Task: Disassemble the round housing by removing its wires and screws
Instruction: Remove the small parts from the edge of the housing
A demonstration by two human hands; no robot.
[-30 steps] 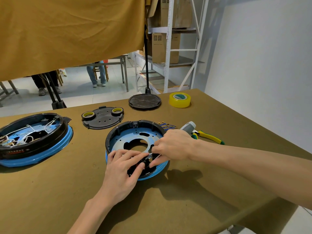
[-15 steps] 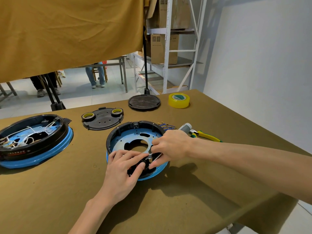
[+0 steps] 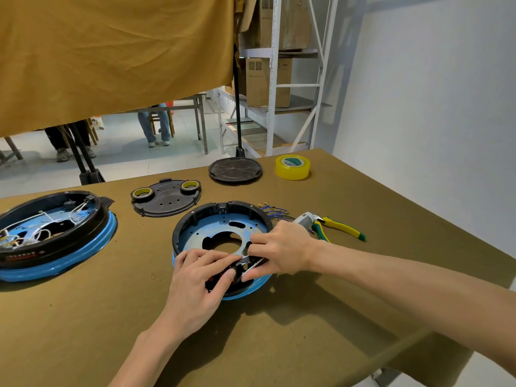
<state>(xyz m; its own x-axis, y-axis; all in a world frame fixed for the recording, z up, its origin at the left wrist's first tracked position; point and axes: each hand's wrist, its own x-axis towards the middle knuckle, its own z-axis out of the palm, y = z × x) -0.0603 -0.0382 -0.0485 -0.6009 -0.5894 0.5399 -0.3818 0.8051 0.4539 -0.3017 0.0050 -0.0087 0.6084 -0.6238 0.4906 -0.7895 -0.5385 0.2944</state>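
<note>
The round housing (image 3: 223, 219), a black ring on a blue base with a blue perforated plate inside, lies in the middle of the table. My left hand (image 3: 199, 277) grips a black part at its near rim, fingers curled over the edge. My right hand (image 3: 282, 248) reaches in from the right and is closed on a screwdriver (image 3: 303, 219); its thin metal shaft points down-left to the black part between my fingertips. Loose blue wires (image 3: 275, 213) with metal terminals lie just behind the housing. The screw itself is hidden by my fingers.
A second, larger housing (image 3: 55, 236) full of white wires sits at the left. A black cover with two tape rolls (image 3: 166, 196), a black disc (image 3: 235, 169) and yellow tape (image 3: 292, 166) lie behind. Yellow-green pliers (image 3: 339, 229) rest on the right, near the table edge.
Both hands stay at the housing's near rim with only slight finger shifts. The view has moved a little.
</note>
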